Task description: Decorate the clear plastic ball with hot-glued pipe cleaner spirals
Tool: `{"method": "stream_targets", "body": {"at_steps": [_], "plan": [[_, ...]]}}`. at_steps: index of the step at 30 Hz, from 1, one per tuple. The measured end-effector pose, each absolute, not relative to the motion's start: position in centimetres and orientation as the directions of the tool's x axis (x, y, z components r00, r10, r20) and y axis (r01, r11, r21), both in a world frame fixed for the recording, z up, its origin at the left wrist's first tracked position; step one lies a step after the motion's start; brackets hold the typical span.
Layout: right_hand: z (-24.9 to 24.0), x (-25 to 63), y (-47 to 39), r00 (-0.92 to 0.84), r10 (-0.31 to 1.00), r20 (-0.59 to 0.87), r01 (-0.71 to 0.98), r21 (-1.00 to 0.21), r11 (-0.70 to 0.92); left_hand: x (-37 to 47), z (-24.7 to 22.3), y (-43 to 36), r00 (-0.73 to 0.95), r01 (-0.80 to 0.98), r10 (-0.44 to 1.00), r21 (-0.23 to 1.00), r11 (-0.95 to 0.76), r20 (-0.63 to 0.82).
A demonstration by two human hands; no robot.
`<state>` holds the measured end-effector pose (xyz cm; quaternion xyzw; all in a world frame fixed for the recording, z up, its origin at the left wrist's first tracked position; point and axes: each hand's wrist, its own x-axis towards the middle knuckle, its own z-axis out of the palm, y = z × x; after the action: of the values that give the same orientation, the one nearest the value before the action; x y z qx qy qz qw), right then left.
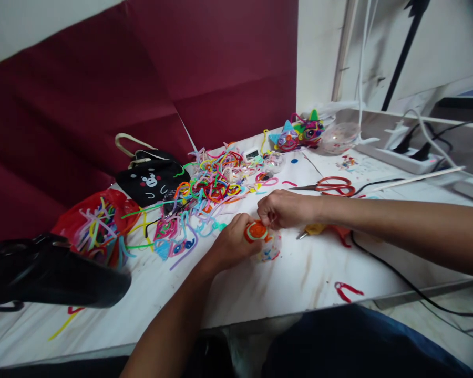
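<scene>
My left hand is closed around the side of a round piece, an orange coil with a pale green edge, apparently wound from pipe cleaner. Just below it a clear plastic ball with coloured bits rests on the table, partly covered by my fingers. My right hand pinches at the coil's right edge; what lies between its fingertips is hidden. Under my right forearm is a yellow and orange tool with a metal tip. Beyond that forearm lie red-handled scissors.
A tangled heap of pipe cleaners spreads behind my left hand. A black pouch, a red bag and a black bottle stand left. Decorated balls and a power strip are at the back right. A cable crosses the right side.
</scene>
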<state>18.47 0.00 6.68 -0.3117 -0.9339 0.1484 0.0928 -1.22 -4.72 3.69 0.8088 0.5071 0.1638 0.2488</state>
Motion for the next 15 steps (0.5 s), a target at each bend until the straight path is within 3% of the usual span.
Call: {"method": "stream_targets", "body": {"at_steps": [11, 15], "plan": [[7.4, 20.6, -1.2, -0.8, 0.598, 0.057, 0.513, -0.452, 0.73, -0.6, 3.7, -5.2, 0.381, 0.788, 0.924, 0.508, -0.349, 0.043], [7.6, 25.3, -3.6, -0.7, 0.706, 0.107, 0.605, -0.437, 0.666, -0.4, 3.8, -5.2, 0.369, 0.802, 0.929, 0.503, -0.322, 0.007]]}}
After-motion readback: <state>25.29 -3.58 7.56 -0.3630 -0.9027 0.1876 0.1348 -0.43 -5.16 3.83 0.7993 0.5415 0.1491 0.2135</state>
